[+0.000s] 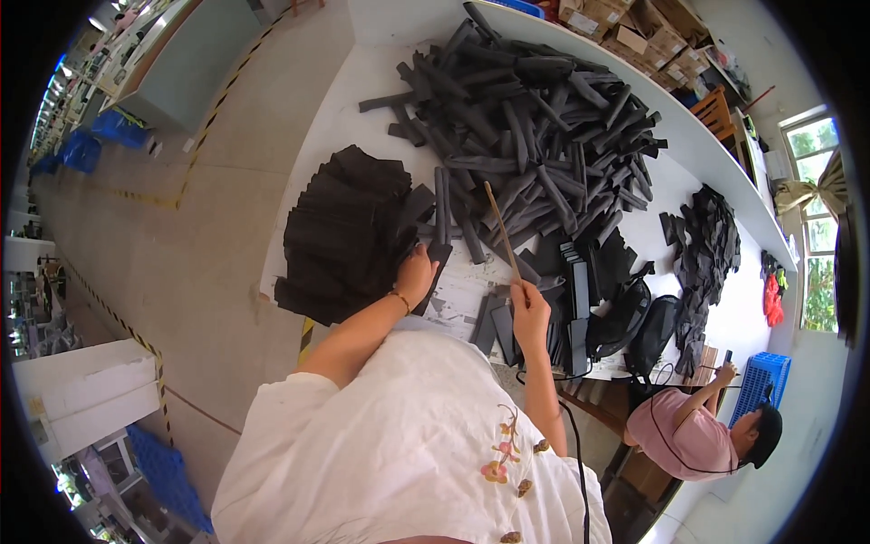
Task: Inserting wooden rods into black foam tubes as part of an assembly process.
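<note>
My left hand [417,276] is closed at the edge of a narrow black flat piece [440,262], beside a broad fanned stack of black sheets [340,231]. In my right hand [530,313] is a thin light-brown wooden stick [500,227], held near its lower end and pointing up and away from me. Beyond both hands lies a large heap of black rolled tubes [535,127]. To the right of my right hand stands a row of dark flat pieces [577,304]. The material of the black pieces cannot be told.
Two black bags [652,331] lie on the white table [317,136], with another pile of black pieces [707,245] farther right. A person in a pink shirt [684,431] works at the right, near a blue crate [761,385]. Cardboard boxes [639,41] stand behind the table's raised edge.
</note>
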Motion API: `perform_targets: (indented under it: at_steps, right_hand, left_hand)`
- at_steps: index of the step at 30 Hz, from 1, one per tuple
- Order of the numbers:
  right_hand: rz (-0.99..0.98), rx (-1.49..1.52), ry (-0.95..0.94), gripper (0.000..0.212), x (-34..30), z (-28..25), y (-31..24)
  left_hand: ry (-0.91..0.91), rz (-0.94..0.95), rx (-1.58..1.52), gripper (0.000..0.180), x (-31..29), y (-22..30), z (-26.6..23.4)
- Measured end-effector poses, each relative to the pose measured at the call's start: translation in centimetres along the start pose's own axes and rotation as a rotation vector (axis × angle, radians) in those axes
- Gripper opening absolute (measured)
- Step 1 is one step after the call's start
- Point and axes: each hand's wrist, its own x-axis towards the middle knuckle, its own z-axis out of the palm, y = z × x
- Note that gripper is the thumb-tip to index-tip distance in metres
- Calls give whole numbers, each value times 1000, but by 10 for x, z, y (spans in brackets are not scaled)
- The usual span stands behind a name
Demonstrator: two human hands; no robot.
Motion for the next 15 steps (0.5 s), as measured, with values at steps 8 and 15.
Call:
perform_targets:
  at_steps: [8, 15]
  right_hand:
    - [-32, 33, -65, 21, -3, -17, -6]
    - [-14, -61, -99, 20, 3, -72, -17]
  left_hand:
    - [97, 134, -362, 21, 15, -6, 9]
    - [11, -89, -445, 32, 22, 26, -14]
